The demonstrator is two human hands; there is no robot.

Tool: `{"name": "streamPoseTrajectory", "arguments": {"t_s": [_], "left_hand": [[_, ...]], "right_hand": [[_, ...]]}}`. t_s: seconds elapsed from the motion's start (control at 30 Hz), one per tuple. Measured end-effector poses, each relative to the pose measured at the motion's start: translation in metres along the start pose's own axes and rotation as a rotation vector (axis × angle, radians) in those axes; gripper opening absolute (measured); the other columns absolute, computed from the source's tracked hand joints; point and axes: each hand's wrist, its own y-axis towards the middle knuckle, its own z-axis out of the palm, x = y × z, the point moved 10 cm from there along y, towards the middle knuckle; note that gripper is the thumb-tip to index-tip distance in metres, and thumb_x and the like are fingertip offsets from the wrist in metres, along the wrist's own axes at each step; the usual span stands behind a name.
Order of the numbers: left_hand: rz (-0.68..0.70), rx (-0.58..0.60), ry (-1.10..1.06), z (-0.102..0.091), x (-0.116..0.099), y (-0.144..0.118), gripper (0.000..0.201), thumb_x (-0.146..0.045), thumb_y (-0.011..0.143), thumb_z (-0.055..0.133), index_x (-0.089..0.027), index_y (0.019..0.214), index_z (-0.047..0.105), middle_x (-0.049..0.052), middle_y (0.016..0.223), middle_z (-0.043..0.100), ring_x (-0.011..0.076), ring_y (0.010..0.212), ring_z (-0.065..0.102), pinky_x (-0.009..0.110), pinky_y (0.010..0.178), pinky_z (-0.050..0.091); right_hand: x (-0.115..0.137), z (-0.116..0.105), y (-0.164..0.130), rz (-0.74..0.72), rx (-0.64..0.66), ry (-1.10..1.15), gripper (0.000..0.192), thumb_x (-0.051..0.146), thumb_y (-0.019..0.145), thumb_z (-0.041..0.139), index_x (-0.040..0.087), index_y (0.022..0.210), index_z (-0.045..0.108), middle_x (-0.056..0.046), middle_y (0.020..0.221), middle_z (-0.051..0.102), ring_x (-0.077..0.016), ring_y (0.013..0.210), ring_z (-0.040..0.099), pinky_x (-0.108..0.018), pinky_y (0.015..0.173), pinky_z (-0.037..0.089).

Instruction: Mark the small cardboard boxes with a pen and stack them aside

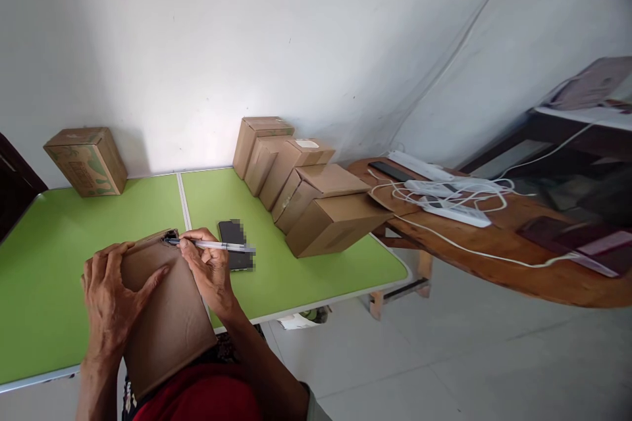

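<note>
A brown cardboard box (168, 316) is tilted against my body at the front edge of the green table. My left hand (112, 289) grips its left side, the thumb lying across the face and the fingers over the far edge. Between the fingers of my right hand (210, 270) is a pen (212, 245) with a pale, clear barrel. Its dark tip end is at a torn, dark hole (170, 235) in the box's top corner. What lies inside the hole cannot be made out. Just right of that hand, a dark phone (231, 233), partly blurred out, lies on the table.
Several cardboard boxes (316, 210) stand in a row on the right of the green table (44, 289). Another printed box (93, 161) is at the back left. A wooden table (523, 276) on the right bears white power strips (457, 212) and tangled cables.
</note>
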Motion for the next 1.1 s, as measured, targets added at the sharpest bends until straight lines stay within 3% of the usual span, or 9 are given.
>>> {"name": "streamPoseTrajectory", "arguments": {"t_s": [0.17,0.47,0.63,0.73,0.8,0.87,0.97,1.03,1.1], "left_hand": [[0.010,-0.019,0.026,0.001,0.001,-0.001,0.075,-0.086,0.101,0.055,-0.019,0.126,0.074,0.018,0.122,0.076,0.0402,0.112,0.068,0.055,0.097,0.054],[0.001,-0.026,0.027,-0.003,0.000,-0.001,0.074,-0.087,0.101,0.054,-0.020,0.127,0.074,0.018,0.123,0.075,0.0389,0.112,0.068,0.053,0.099,0.054],[-0.019,0.003,0.021,0.001,0.003,-0.001,0.078,-0.090,0.099,0.053,-0.020,0.127,0.073,0.019,0.124,0.075,0.0409,0.115,0.067,0.055,0.098,0.054],[-0.038,0.015,0.013,0.002,0.005,0.000,0.080,-0.091,0.098,0.052,-0.020,0.127,0.073,0.019,0.124,0.075,0.0417,0.116,0.067,0.057,0.100,0.054],[-0.043,0.023,0.003,0.002,0.006,0.000,0.081,-0.091,0.098,0.052,-0.019,0.128,0.073,0.020,0.124,0.075,0.0422,0.116,0.067,0.057,0.101,0.053],[-0.042,0.028,-0.006,0.002,0.006,0.001,0.081,-0.091,0.098,0.053,-0.019,0.128,0.073,0.020,0.125,0.075,0.0430,0.117,0.067,0.058,0.103,0.053],[-0.038,0.024,-0.007,0.002,0.007,0.001,0.080,-0.090,0.098,0.053,-0.018,0.128,0.074,0.021,0.125,0.075,0.0443,0.118,0.066,0.059,0.105,0.052],[-0.036,0.014,-0.004,0.003,0.009,0.002,0.078,-0.088,0.099,0.054,-0.019,0.129,0.074,0.021,0.125,0.075,0.0448,0.118,0.066,0.060,0.106,0.052],[-0.025,0.012,-0.009,0.004,0.011,0.003,0.074,-0.085,0.100,0.055,-0.019,0.129,0.073,0.021,0.126,0.075,0.0454,0.118,0.066,0.062,0.107,0.051]], "right_hand": [[0.013,0.003,0.001,-0.088,0.055,-0.114,0.028,0.048,0.107,0.066,0.021,0.101,0.073,-0.001,0.085,0.068,-0.0155,0.073,0.060,-0.028,0.068,0.046],[0.008,-0.008,0.001,-0.060,0.069,-0.143,0.026,0.044,0.102,0.066,0.021,0.091,0.069,0.003,0.073,0.061,-0.0129,0.063,0.053,-0.026,0.060,0.040],[0.011,-0.019,0.001,-0.083,0.031,-0.212,0.026,0.044,0.104,0.065,0.022,0.089,0.067,0.004,0.070,0.057,-0.0126,0.060,0.046,-0.026,0.056,0.035],[0.011,-0.029,0.010,-0.065,-0.014,-0.264,0.030,0.049,0.110,0.060,0.023,0.097,0.065,0.004,0.074,0.059,-0.0130,0.059,0.050,-0.026,0.056,0.040],[0.005,-0.035,0.023,0.009,-0.035,-0.406,0.031,0.047,0.117,0.047,0.023,0.108,0.063,0.000,0.087,0.068,-0.0151,0.067,0.062,-0.026,0.062,0.049],[-0.015,-0.038,0.036,0.166,0.030,-0.672,0.030,0.038,0.122,0.037,0.022,0.118,0.062,-0.006,0.104,0.075,-0.0170,0.082,0.072,-0.027,0.072,0.055],[-0.053,-0.041,0.040,0.404,0.180,-0.993,0.014,0.024,0.117,0.054,0.018,0.115,0.066,-0.014,0.110,0.081,-0.0232,0.095,0.078,-0.030,0.078,0.055],[-0.072,-0.043,0.035,0.481,0.212,-1.069,0.004,0.016,0.108,0.067,0.015,0.107,0.070,-0.018,0.108,0.082,-0.0293,0.100,0.080,-0.033,0.081,0.055],[-0.088,-0.043,0.025,0.534,0.224,-1.138,0.005,0.013,0.106,0.068,0.013,0.109,0.073,-0.022,0.113,0.082,-0.0326,0.109,0.081,-0.034,0.084,0.054]]}}
